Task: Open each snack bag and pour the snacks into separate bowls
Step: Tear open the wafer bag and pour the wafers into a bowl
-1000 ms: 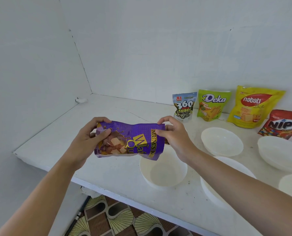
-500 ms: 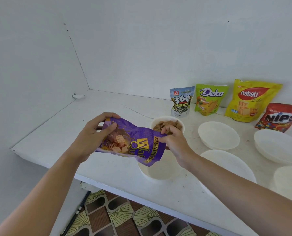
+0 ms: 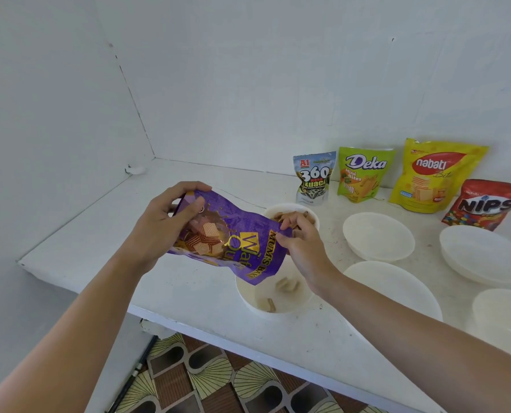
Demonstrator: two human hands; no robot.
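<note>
A purple wafer bag is tilted, its open end pointing down over a white bowl near the shelf's front edge. My left hand grips the bag's raised bottom end. My right hand pinches the upper corner of its open end. A few wafer pieces lie in the bowl. Behind it, a second white bowl holds brown snacks. Four closed bags stand along the wall: a 360 Kuaci bag, a green Deka bag, a yellow Nabati bag and a red Nips bag.
Several other white bowls sit to the right: one behind, one beside my right forearm, one farther right and one at the frame's edge. The white shelf ends in a front edge above a patterned floor.
The bag has tipped further, its open end dropping toward the front bowl. Wafer pieces now lie in that bowl, which was empty before. The view shifted so the rear filled bowl shows.
</note>
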